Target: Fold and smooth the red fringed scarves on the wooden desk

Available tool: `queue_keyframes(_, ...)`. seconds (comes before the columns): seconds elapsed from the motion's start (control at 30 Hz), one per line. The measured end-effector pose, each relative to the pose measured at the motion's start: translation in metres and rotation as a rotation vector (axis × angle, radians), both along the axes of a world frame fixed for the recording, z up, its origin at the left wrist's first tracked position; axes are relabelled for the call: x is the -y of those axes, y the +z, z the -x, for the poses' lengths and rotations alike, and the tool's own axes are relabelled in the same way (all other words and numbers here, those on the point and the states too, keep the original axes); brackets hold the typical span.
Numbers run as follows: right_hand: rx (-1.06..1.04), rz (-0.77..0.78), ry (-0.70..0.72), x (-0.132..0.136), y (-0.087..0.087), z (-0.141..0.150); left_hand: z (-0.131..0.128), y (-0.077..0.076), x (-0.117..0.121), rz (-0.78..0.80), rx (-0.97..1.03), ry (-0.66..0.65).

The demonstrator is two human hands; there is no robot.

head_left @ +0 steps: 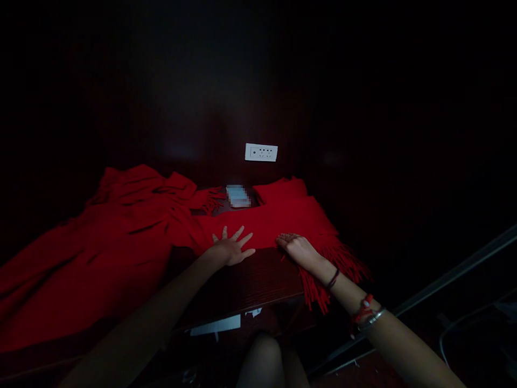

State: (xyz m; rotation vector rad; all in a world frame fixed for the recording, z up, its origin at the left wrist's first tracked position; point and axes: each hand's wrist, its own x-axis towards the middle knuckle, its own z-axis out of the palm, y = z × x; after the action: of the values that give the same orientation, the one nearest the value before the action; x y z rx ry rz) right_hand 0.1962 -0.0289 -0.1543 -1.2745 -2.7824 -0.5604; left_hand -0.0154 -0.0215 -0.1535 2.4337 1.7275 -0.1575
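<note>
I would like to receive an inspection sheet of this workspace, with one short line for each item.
Surface: dark tabletop, partly covered.
Job's things: red fringed fabric, flatter near the hands, rumpled at left.
Clutter: pixelated pale item behind the fabric's front strip; white piece below the tabletop edge.
Hands: left hand on fabric, fingers spread; right hand at the fabric's front edge.
Cables: pale curve lower right, perhaps one.
Surroundings: socket panel on dark wall.

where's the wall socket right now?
Head view: the socket is near the middle, slightly high, on the dark upright surface behind the red cloth, above and slightly right of the small pale item.
</note>
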Motion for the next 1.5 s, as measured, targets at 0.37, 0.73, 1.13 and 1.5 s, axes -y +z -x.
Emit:
queue_keyframes(0.37,0.070,-0.032,-0.041,-0.005,0.011,0.013,-0.002,-0.007,-0.005,0.009,0.156,-0.236)
queue_keyframes(0.73,-0.451,0.000,-0.176,-0.013,-0.002,0.003,0.009,-0.005,-0.017,-0.393,0.157,-0.367)
queue_keyframes(1.13,-0.725,-0.028,-0.030,-0.026,-0.013,-0.002,0.010,0.010,-0.018,-0.530,0.032,-0.336)
queue_keyframes(1.5,-0.540,-0.190,-0.141,-0.021,-0.013,-0.001,0.016,0.018,-0.017,-0.555,-0.110,-0.315)
